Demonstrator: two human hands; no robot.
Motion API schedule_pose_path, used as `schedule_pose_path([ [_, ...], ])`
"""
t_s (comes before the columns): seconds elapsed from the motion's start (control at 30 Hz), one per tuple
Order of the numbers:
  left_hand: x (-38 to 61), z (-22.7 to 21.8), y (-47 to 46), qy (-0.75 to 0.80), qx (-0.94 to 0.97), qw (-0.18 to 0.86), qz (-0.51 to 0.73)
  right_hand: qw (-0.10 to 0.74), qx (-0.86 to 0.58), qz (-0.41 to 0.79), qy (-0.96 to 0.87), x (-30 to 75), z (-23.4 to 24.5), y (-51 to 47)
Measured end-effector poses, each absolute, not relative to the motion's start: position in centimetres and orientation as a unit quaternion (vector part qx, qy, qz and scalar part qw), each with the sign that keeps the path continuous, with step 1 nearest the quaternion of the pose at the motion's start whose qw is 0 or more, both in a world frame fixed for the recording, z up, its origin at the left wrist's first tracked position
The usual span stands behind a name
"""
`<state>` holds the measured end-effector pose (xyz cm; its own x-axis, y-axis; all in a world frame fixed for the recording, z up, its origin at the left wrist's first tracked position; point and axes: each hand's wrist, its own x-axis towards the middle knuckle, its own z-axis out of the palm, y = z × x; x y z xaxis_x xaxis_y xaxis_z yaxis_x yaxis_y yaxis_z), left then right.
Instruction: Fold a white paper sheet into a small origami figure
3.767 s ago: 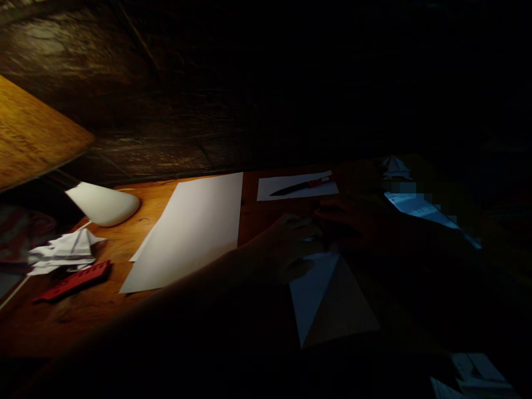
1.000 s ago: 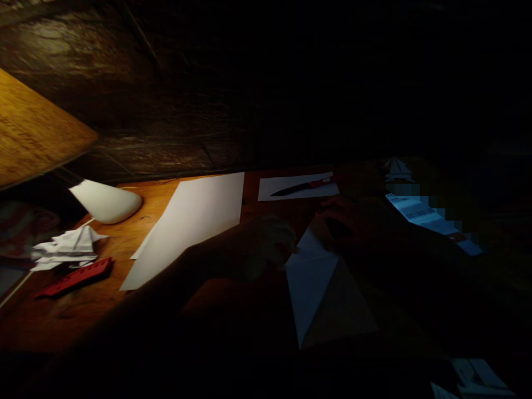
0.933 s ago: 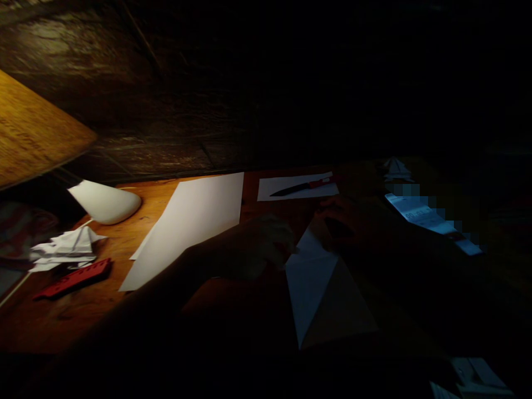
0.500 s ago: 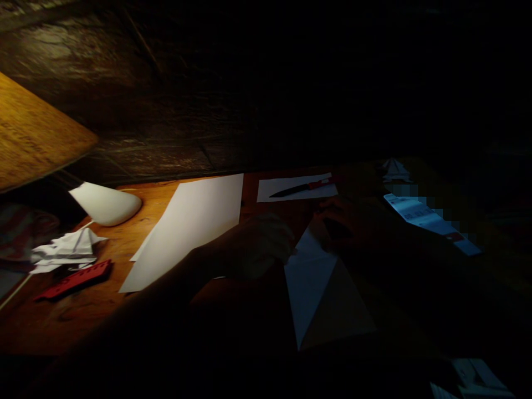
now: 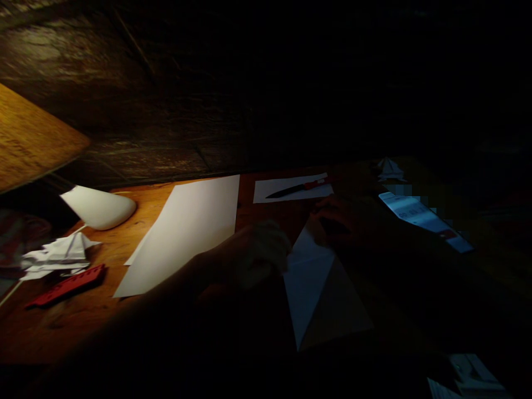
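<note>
The left hand [image 5: 257, 249] curls at the edge of a folded paper sheet [image 5: 306, 288], and the right hand [image 5: 344, 221] lies over its upper tip; neither grip is clear in the dimness. The sheet rests on a wooden surface [image 5: 270, 213], with a red-handled knife [image 5: 297, 189] at 12 o'clock.

No words or numbers can be read anywhere. The printed leaflet [image 5: 415, 218], just right of the right hand [image 5: 344, 219], carries lines of small print and a red patch, but these are too small and blurred, and pixelated along one edge. The red plastic strip [image 5: 66, 286], well left of the left hand [image 5: 257, 255], bears marks too small to read.
</note>
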<state>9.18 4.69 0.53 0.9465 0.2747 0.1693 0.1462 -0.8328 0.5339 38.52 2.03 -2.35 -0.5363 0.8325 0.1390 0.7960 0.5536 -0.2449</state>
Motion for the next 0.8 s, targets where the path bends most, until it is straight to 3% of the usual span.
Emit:
schedule_pose_path([
  [0.23,10.8,-1.9,3.8,0.236,0.931,0.176,0.216,0.194,-0.560,0.046,-0.804,37.4,-2.1,2.1],
  [0.43,12.3,-2.8,3.0,0.264,0.951,0.072,0.143,0.210,-0.598,0.083,-0.769,37.0,-1.9,2.0],
  [0.6,12.5,-3.0,3.0,0.281,0.942,0.076,0.166,0.232,-0.606,0.087,-0.756,37.1,-2.6,2.4],
  [0.8,11.9,-3.2,3.8,0.360,0.842,0.186,0.356,0.294,-0.601,0.176,-0.722,37.3,-3.4,2.7],
])
